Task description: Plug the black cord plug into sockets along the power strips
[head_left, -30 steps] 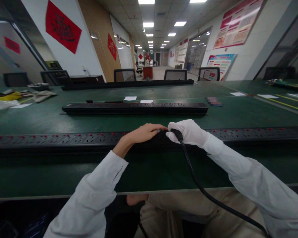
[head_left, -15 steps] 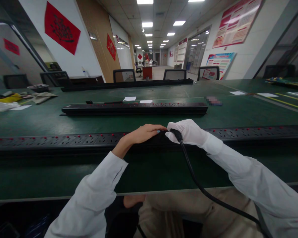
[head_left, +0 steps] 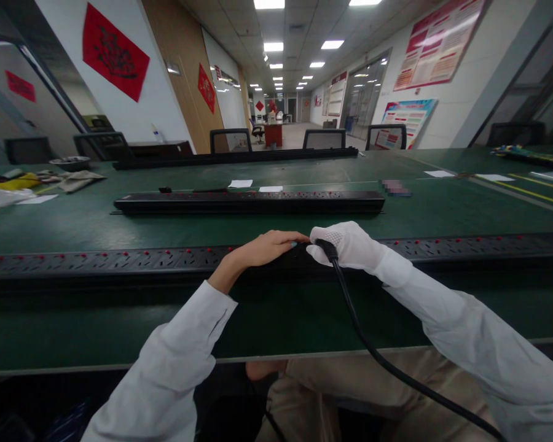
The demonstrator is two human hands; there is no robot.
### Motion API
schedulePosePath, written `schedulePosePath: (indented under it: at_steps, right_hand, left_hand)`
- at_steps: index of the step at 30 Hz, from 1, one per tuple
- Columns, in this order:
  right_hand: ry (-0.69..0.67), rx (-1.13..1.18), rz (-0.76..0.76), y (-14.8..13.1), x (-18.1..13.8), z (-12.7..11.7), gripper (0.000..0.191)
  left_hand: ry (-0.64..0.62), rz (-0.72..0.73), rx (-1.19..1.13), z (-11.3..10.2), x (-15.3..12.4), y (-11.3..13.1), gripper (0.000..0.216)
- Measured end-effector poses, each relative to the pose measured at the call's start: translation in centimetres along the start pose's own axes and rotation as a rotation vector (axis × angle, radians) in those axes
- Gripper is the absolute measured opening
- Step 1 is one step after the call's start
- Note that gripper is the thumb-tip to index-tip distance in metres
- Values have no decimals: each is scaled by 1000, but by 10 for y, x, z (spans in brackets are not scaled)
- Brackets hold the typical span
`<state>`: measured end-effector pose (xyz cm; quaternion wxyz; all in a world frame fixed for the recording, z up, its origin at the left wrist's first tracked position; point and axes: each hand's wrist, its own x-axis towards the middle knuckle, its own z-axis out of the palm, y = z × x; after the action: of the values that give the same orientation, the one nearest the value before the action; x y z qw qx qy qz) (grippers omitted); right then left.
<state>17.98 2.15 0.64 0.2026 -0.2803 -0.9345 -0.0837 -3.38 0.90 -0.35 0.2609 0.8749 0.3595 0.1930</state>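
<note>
A long black power strip (head_left: 133, 263) with rows of sockets and small red parts lies across the green table in front of me. My bare left hand (head_left: 270, 247) rests flat on top of it, fingers stretched to the right. In a white dotted glove, my right hand (head_left: 348, 244) is closed around a black power plug (head_left: 326, 249) at the strip. Its thick black cable (head_left: 373, 350) runs down over the table's front edge to the lower right. The plug's front end is hidden by my fingers, so how far it sits in a socket cannot be seen.
Beyond lies a shorter black power strip (head_left: 253, 202), and farther back a long black bar (head_left: 239, 158). Paper slips (head_left: 271, 189) lie between them. A bowl (head_left: 71, 163) and cloth items (head_left: 80, 180) are at the far left. Mesh chairs (head_left: 323, 139) stand behind the green table (head_left: 120, 331).
Both hands, the plug and the strips hold their places. Below the table edge, my legs have shifted a little to the right, and the lower cable has moved slightly.
</note>
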Motion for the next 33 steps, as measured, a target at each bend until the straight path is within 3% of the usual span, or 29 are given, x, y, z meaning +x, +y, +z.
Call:
schedulePosePath:
  at_steps: [33]
  right_hand:
    - [-14, -10, 14, 0, 0, 0, 28]
  left_hand:
    - [3, -23, 4, -1, 1, 1, 36]
